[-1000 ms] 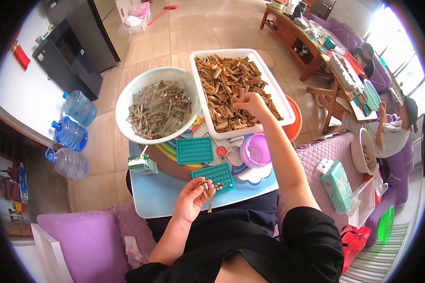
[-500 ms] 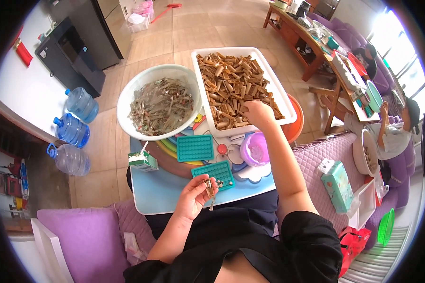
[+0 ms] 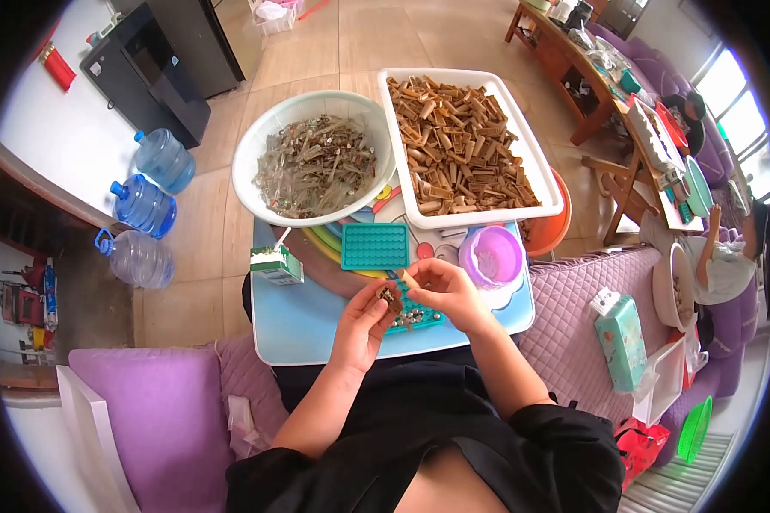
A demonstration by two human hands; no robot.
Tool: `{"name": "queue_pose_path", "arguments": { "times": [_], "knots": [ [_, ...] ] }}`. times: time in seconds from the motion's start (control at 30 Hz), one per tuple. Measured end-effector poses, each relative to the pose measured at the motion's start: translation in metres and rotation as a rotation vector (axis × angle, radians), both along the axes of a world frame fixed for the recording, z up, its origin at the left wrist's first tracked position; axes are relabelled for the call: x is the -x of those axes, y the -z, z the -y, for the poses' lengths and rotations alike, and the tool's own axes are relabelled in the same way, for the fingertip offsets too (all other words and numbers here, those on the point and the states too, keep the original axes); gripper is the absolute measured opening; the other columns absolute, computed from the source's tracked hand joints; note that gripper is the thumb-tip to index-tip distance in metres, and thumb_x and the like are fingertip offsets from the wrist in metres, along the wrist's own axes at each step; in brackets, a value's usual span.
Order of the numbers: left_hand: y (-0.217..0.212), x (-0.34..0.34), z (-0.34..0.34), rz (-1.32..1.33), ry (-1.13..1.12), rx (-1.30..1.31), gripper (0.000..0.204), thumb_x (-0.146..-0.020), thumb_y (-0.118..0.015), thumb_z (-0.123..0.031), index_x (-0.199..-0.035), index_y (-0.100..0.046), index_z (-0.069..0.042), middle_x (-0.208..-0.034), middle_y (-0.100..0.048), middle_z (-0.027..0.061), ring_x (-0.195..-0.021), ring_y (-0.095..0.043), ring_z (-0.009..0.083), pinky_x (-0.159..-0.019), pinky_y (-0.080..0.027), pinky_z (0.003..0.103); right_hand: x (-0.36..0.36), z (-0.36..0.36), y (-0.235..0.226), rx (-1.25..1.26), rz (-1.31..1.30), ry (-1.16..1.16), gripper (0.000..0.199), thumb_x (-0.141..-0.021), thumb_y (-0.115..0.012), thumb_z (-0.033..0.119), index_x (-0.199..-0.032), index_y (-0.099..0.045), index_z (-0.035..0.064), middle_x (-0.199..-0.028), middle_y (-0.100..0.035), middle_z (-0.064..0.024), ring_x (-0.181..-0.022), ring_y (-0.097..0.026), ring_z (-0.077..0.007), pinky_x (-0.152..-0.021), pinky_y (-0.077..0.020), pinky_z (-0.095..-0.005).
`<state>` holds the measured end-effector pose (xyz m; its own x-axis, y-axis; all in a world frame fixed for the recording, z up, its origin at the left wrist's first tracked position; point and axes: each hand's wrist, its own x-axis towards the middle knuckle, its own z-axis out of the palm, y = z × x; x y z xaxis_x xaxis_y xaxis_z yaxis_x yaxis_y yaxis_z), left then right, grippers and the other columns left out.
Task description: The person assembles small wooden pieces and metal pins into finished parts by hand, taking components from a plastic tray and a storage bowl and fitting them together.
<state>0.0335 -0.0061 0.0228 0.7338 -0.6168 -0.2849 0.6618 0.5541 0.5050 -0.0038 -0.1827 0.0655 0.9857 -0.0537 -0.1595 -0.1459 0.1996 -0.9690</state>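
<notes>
Over the small blue table [image 3: 295,336], my left hand [image 3: 359,329] pinches a small brown casing [image 3: 388,297] with shiny parts inside. My right hand [image 3: 455,295] meets it from the right, its fingertips closed on a brown casing piece [image 3: 408,280]. Partly hidden under both hands is a teal grid tray [image 3: 428,323] with small silvery bits on it. A second teal grid tray [image 3: 375,246] lies just beyond. Behind my right hand stands a white tray [image 3: 488,215] heaped with brown casing pieces [image 3: 462,154].
A pale round basin [image 3: 245,171] of thin clear-and-metal parts stands far left. A purple bowl [image 3: 493,256] is at the right, with an orange basin [image 3: 558,231] behind it. A small green carton [image 3: 276,266] sits left. Another person [image 3: 720,261] sits at the far right.
My right hand has come back from the white tray with a brown casing piece and now meets my left hand. My left hand still holds its casing. The whole view has shifted slightly.
</notes>
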Motion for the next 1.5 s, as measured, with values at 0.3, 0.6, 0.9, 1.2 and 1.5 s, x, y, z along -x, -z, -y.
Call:
{"name": "queue_pose_path", "arguments": {
  "times": [0.3, 0.6, 0.9, 1.2, 1.5],
  "knots": [
    [-0.007, -0.001, 0.000, 0.083, -0.007, -0.030, 0.032, -0.086, -0.058, -0.002, -0.118, -0.053, -0.005, -0.117, -0.056, 0.0078, -0.106, -0.055, 0.0178, -0.094, -0.046, 0.032, 0.015, -0.021, 0.013, -0.096, 0.062, 0.046, 0.032, -0.077, -0.068, -0.001, -0.105, -0.054, -0.0013, -0.094, -0.059, -0.0036, -0.086, -0.056, -0.0094, -0.075, -0.0468, -0.0242],
    [-0.002, 0.002, 0.001, 0.077, 0.006, -0.027, 0.033, -0.083, -0.059, 0.002, -0.115, -0.057, -0.006, -0.117, -0.058, 0.0078, -0.102, -0.058, 0.0172, -0.088, -0.048, 0.030, 0.019, -0.033, 0.026, 0.205, 0.154, 0.201, 0.030, -0.073, -0.071, 0.000, -0.100, -0.058, 0.0041, -0.083, -0.058, -0.0022, -0.078, -0.056, -0.0110, -0.071, -0.0469, -0.0261],
    [-0.014, 0.021, 0.013, 0.459, -0.072, -0.253, 0.031, -0.084, -0.061, 0.000, -0.114, -0.055, 0.002, -0.114, -0.058, 0.0096, -0.106, -0.054, 0.0149, -0.094, -0.044, 0.031, 0.021, -0.037, 0.020, 0.510, 0.218, 0.216, 0.023, -0.071, -0.070, 0.003, -0.087, -0.055, 0.0009, -0.081, -0.056, -0.0106, -0.071, -0.057, -0.0210, -0.065, -0.0469, -0.0307],
    [-0.021, 0.015, 0.015, 0.837, -0.023, -0.466, 0.029, -0.082, -0.064, -0.002, -0.110, -0.057, 0.004, -0.104, -0.063, 0.0096, -0.106, -0.057, 0.0192, -0.101, -0.036, 0.038, 0.032, -0.020, 0.019, 0.693, 0.340, 0.004, 0.025, -0.073, -0.066, 0.006, -0.097, -0.058, 0.0010, -0.092, -0.058, -0.0155, -0.087, -0.054, -0.0343, -0.075, -0.0442, -0.0407],
    [-0.017, 0.012, 0.013, 0.752, 0.054, -0.395, 0.028, -0.086, -0.061, -0.005, -0.111, -0.054, 0.004, -0.110, -0.060, 0.0123, -0.102, -0.056, 0.0177, -0.090, -0.044, 0.030, 0.037, -0.003, 0.011, 0.757, 0.330, 0.016, 0.032, -0.077, -0.067, 0.012, -0.105, -0.054, 0.0016, -0.095, -0.056, -0.0131, -0.096, -0.053, -0.0312, -0.081, -0.0441, -0.0388]
  ]
}}
